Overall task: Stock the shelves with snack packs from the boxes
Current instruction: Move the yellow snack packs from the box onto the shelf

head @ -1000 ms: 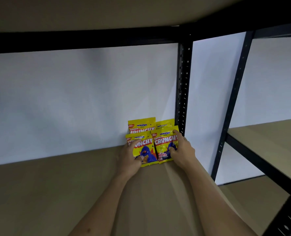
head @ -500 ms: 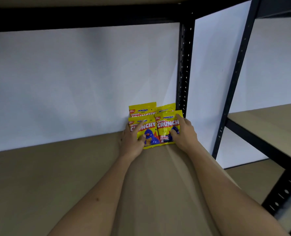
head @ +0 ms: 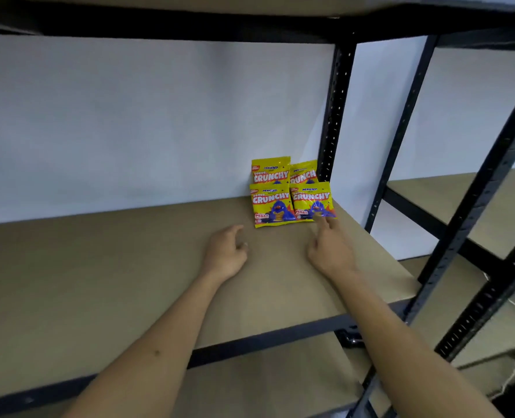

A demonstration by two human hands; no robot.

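Four yellow snack packs (head: 290, 193) sit in the back right corner of the brown shelf board (head: 99, 267), two in front, two behind, rear pair against the white wall (head: 129, 116), right-hand packs just beside the black perforated upright (head: 334, 116). Board left of the packs is bare all the way across; front edge is a dark metal rail (head: 250, 339). Upper shelf (head: 159, 22) overhangs close above. Second rack (head: 461, 200) to the right, separate posts between. Left hand (head: 224, 254) hovers over the board, near the front left pack but apart from it, fingers loosely curled, holding nothing. Right hand (head: 330, 251) reaches forward, index finger extended, tip touching the bottom edge of the front right pack, other fingers relaxed, nothing grasped. Both forearms stretch in over the front rail.
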